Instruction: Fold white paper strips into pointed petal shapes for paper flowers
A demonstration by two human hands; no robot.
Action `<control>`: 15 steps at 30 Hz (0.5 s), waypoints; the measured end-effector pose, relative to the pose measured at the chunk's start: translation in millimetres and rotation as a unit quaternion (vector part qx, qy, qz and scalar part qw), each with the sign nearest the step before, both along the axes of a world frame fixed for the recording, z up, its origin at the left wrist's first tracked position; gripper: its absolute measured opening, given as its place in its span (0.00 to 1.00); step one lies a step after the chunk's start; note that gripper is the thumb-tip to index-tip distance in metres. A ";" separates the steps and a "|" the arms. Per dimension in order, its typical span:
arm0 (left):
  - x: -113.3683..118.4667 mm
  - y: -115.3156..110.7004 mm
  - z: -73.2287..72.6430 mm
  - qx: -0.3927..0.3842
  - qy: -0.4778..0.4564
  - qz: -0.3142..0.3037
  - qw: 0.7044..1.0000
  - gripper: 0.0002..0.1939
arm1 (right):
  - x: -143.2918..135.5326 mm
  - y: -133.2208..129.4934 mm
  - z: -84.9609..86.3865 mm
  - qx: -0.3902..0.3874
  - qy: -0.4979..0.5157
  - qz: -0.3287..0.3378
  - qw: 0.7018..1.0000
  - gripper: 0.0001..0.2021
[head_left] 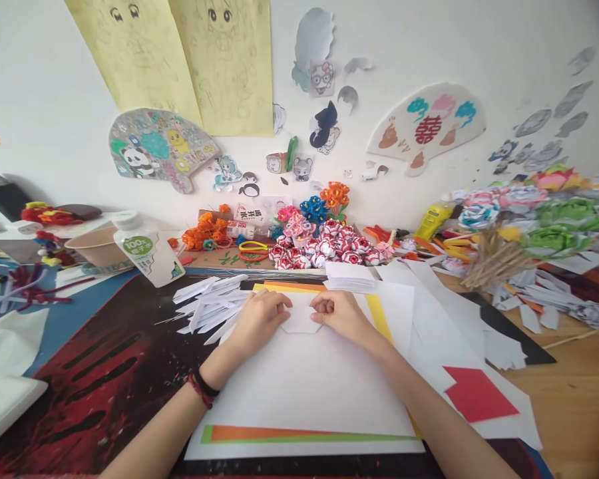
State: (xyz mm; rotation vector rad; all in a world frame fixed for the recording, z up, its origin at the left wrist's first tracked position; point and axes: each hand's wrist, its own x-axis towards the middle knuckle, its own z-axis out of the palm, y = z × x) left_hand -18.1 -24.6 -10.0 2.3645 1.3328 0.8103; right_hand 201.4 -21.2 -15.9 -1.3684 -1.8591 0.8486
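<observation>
Between my hands is a small white piece of paper (300, 318) with slanted lower corners, lying over a stack of large sheets. My left hand (263, 316) pinches its left side, fingers bent together. On the opposite side my right hand (343, 318) grips the same piece with thumb and curled fingers. Below them a big white sheet (304, 379) tops the stack, with orange, green and yellow sheets showing at its edges. A pile of folded white paper strips (212, 303) lies just left of my left hand. Behind my right hand sits a small stack of white paper (350, 276).
A white bottle (147, 249) and a brown paper bowl (92, 246) stand at the back left. Red-and-white paper flowers (337, 245) line the wall side. To the right lie a red paper piece (480, 394), paper scraps and a bundle of brown sticks (494, 256).
</observation>
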 end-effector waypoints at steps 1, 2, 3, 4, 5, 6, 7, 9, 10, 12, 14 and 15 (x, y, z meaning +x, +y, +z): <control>0.2 -0.2 -0.6 0.008 0.000 -0.003 1.000 0.04 | 0.1 -0.8 -0.1 0.018 -0.004 0.001 1.000 0.08; 0.3 -0.4 -1.2 0.015 0.000 -0.005 1.000 0.03 | 0.2 -1.5 -0.3 0.035 -0.009 0.001 0.999 0.08; 0.4 -0.6 -1.6 0.020 0.000 -0.008 1.000 0.03 | 0.3 -2.1 -0.6 0.049 -0.014 0.000 0.999 0.08; 0.5 -0.9 -2.0 0.023 0.000 -0.010 1.000 0.02 | 0.6 -2.6 -1.1 0.060 -0.018 0.002 0.998 0.07; 0.5 -1.2 -2.2 0.027 0.001 -0.012 1.000 0.02 | 1.1 -2.9 -1.7 0.068 -0.020 0.007 0.997 0.07; 0.6 -1.6 -2.3 0.032 0.003 -0.013 0.999 0.02 | 1.6 -3.1 -2.6 0.077 -0.021 0.015 0.997 0.06; 0.6 -2.0 -2.3 0.037 0.006 -0.013 0.999 0.02 | 2.1 -3.2 -3.6 0.087 -0.021 0.024 0.996 0.05; 0.7 -3.1 -2.2 0.049 0.015 -0.014 0.999 0.02 | 2.9 -3.3 -5.6 0.109 -0.016 0.039 0.993 0.06; 0.8 -3.6 -2.1 0.055 0.021 -0.015 0.998 0.02 | 3.0 -3.4 -6.4 0.118 -0.012 0.043 0.992 0.07; 1.0 -4.4 -2.4 0.066 0.032 -0.020 0.997 0.03 | 2.7 -3.7 -7.2 0.127 -0.004 0.042 0.991 0.10; 0.9 -4.8 -3.1 0.074 0.040 -0.027 0.996 0.04 | 2.0 -3.9 -6.8 0.123 -0.002 0.037 0.992 0.10; 0.8 -4.8 -3.7 0.077 0.042 -0.029 0.996 0.04 | 1.6 -4.0 -6.4 0.119 -0.004 0.036 0.992 0.09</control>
